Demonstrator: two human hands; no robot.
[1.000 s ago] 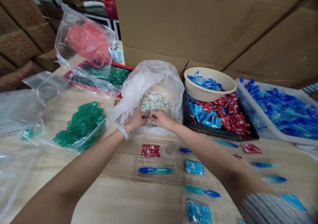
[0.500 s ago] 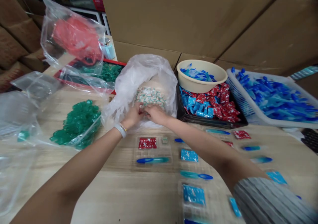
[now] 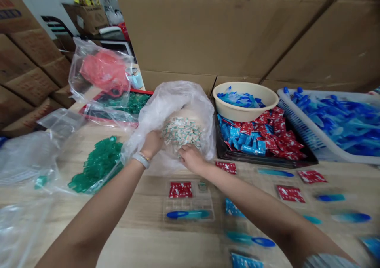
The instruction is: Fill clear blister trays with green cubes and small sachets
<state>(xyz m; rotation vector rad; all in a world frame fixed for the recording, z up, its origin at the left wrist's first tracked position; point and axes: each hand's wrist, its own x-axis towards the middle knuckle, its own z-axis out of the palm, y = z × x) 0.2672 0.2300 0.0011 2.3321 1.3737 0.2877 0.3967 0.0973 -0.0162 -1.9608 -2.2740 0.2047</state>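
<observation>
Wooden desk (image 3: 139, 240), middle of the far edge: translucent plastic bag (image 3: 175, 101) gaping open, white-and-green sachets (image 3: 181, 132) heaped inside. Left hand (image 3: 152, 144) pressed against the bag's near fold, fingers hidden, grip impossible to tell. Right hand (image 3: 191, 159) just below the heap, fingers curled, no clear pinch.

Red carton printing (image 3: 31, 86) too blurred to read.
</observation>
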